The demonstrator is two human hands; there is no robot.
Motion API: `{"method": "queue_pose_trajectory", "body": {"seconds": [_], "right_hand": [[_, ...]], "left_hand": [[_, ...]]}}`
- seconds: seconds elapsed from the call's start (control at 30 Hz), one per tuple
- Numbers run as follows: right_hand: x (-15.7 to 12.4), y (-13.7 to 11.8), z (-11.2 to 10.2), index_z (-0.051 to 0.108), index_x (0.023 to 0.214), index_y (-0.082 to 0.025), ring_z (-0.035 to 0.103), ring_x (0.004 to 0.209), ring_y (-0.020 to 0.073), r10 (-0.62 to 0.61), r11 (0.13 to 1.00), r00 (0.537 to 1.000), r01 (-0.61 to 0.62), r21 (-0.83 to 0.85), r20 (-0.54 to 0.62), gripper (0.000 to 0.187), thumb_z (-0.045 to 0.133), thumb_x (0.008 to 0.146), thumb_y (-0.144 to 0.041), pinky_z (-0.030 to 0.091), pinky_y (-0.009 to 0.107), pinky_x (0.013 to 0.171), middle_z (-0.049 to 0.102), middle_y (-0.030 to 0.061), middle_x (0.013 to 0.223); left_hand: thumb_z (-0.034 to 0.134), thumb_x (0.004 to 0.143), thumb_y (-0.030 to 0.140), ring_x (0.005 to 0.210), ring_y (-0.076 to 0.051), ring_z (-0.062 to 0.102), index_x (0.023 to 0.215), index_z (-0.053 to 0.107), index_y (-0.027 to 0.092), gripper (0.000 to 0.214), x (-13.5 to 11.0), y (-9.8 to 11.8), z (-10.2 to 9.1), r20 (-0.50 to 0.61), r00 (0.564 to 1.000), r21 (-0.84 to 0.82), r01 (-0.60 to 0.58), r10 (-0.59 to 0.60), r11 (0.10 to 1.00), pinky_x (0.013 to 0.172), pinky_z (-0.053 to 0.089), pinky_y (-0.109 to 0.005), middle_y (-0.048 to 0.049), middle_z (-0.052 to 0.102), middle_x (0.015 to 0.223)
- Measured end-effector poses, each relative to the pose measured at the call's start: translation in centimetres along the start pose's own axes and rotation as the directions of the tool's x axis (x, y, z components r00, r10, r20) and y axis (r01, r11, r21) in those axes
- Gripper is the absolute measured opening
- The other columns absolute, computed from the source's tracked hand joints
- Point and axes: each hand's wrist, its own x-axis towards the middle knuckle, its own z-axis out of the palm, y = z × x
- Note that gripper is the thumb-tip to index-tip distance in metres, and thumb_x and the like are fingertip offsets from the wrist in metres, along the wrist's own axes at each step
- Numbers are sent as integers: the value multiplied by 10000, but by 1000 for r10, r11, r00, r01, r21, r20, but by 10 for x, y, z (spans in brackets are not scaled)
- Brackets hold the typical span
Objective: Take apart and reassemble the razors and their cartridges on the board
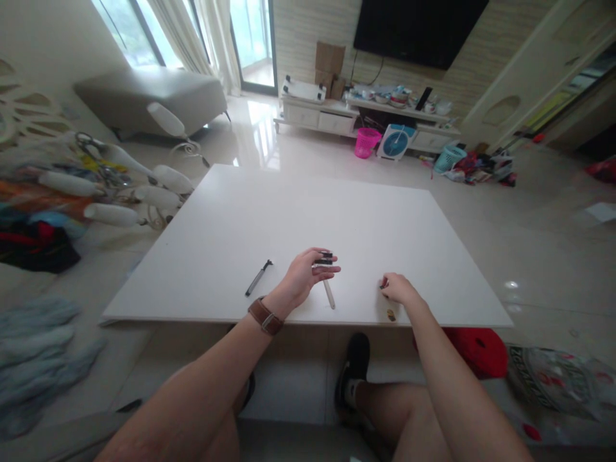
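My left hand point(307, 274), with a brown watch strap on the wrist, hovers over the near part of the white table point(298, 218). Its fingers pinch a small black and white piece point(325, 259), and a white pen barrel point(329, 293) points down from it toward me. My right hand point(397, 289) rests near the table's front edge with fingers curled on a tiny dark part that I cannot make out. A dark pen point(258, 278) lies on the table left of my left hand. A small brownish bit point(391, 315) lies by the front edge.
My legs and a black shoe point(353, 372) are under the table's front edge. A red object point(474, 350) lies on the floor at right. Cluttered items and a white rack point(120, 186) stand left. A TV cabinet point(366, 115), pink basket and fan are far behind.
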Motion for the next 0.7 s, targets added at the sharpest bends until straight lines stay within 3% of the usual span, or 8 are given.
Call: {"method": "queue_pose_trajectory", "body": {"seconds": [0.27, 0.43, 0.47, 0.57, 0.63, 0.7], "right_hand": [[-18, -54, -9, 689, 728, -147, 665, 771, 215, -77, 992, 997, 79, 97, -31, 131, 641, 670, -40, 423, 268, 659, 713, 107, 792], [-44, -97, -38, 682, 945, -186, 660, 818, 142, -217, 918, 951, 276, 285, -220, 174, 570, 825, -130, 475, 231, 740, 726, 46, 923], [-53, -106, -43, 666, 997, -192, 661, 822, 132, -233, 876, 923, 336, 346, -307, 191, 520, 878, -164, 488, 232, 753, 722, 40, 955], [-82, -131, -54, 649, 994, -182, 666, 801, 170, -141, 611, 722, 602, 515, -677, 156, 533, 915, -249, 522, 296, 751, 708, 50, 901], [-97, -144, -56, 653, 968, -196, 657, 798, 182, -145, 548, 624, 697, 463, -768, 115, 569, 908, -248, 521, 312, 741, 704, 47, 881], [-105, -155, -57, 652, 965, -212, 646, 804, 185, -238, 535, 560, 757, 374, -793, 100, 569, 909, -212, 512, 319, 735, 702, 43, 884]], "left_hand": [[517, 810, 140, 766, -239, 748, 933, 633, 116, 171, -4, -3, 0, -13, 1000, -12, 15, -15, 1000, 695, 555, -310, -160, 726, 977], [537, 806, 154, 777, -240, 748, 922, 652, 110, 169, -7, -2, -2, 11, 999, -14, 33, -33, 999, 705, 563, -309, -158, 725, 981], [544, 807, 157, 776, -238, 747, 915, 656, 108, 163, -7, -1, -2, 14, 999, -11, 42, -42, 999, 708, 565, -311, -160, 726, 981], [557, 818, 174, 767, -229, 741, 906, 663, 110, 151, -6, 2, -5, 13, 999, -9, 52, -52, 999, 725, 572, -321, -163, 730, 982], [560, 828, 184, 775, -230, 738, 914, 666, 113, 153, -4, 3, -6, 19, 998, -15, 53, -53, 998, 738, 576, -328, -161, 731, 981], [564, 831, 185, 772, -228, 732, 909, 668, 113, 149, -3, 4, -7, 25, 998, -24, 57, -56, 998, 741, 577, -332, -149, 728, 939]]}}
